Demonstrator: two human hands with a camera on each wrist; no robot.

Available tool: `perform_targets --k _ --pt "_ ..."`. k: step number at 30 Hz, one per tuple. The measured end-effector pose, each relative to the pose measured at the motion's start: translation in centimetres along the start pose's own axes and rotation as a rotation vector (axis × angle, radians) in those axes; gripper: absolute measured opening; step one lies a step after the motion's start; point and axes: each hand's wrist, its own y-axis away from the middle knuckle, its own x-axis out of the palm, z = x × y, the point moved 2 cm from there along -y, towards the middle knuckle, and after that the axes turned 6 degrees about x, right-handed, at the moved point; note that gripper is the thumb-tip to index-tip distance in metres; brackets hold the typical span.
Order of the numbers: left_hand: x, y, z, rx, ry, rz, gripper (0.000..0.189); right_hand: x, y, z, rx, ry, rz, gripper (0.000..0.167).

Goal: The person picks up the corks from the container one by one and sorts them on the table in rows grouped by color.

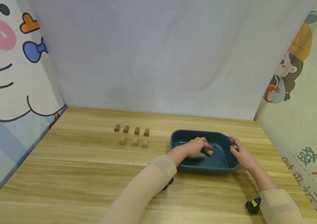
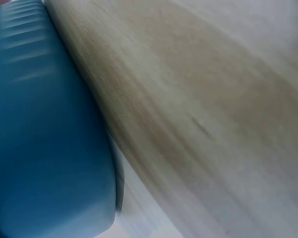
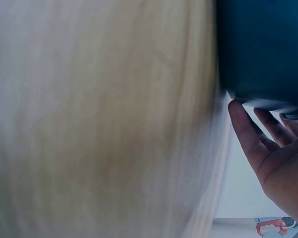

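A dark blue plastic basin (image 1: 203, 169) stands on the table. My left hand (image 1: 193, 148) reaches down into it. Its curled fingers and thumb pinch a pale cork-like plug (image 1: 208, 151) just above or on the basin floor; the exact height cannot be made out. At the basin's right end is my right hand (image 1: 242, 154), its fingertips against the outside near the rim. In the right wrist view, the fingers (image 3: 246, 131) of that hand look fairly straight beside the basin wall. The left wrist view shows only the basin's outer side (image 2: 49, 134) and tabletop.
Left of the basin, several brown plugs (image 1: 137, 131) form a back row. Three pale plugs (image 1: 134, 142) make a row in front. The wooden table (image 1: 91, 174) meets a white cloth backdrop (image 1: 153, 62), with printed cloths on both sides.
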Motion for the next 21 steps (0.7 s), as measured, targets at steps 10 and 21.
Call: perform_targets --k 10,21 --pt "-0.16 0.03 -0.34 0.022 0.059 -0.072 0.020 0.00 -0.08 -0.31 -0.006 -0.012 0.000 0.050" --pt "-0.08 0.12 -0.57 0.013 0.060 -0.111 0.019 0.07 -0.14 -0.35 0.001 -0.002 -0.008 0.049"
